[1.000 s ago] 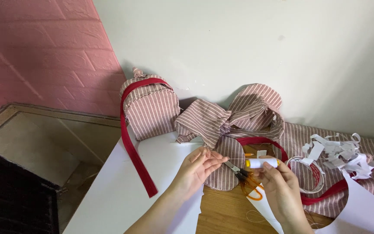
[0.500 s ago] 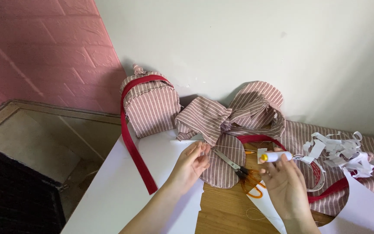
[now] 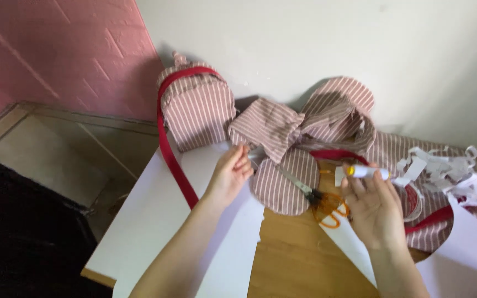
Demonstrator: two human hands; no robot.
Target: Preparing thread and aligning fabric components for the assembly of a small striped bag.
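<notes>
The left hand pinches the near edge of a striped fabric piece, its grip narrow, fingertips closed on the cloth where it overlaps a rounded striped flap. The right hand holds a small white glue stick with a yellow end, the tube lying sideways between thumb and fingers, just above the hand and right of the flap. Orange-handled scissors lie between the two hands, blades resting on the flap and handles on the wooden desk, just beside the right hand. White paper sheets cover the desk under the left forearm, and another sheet lies at the right. A striped pouch stands against the wall at the back, with a red strap running down from it across the paper. A heap of white paper scraps sits on striped cloth to the right of the glue stick.
</notes>
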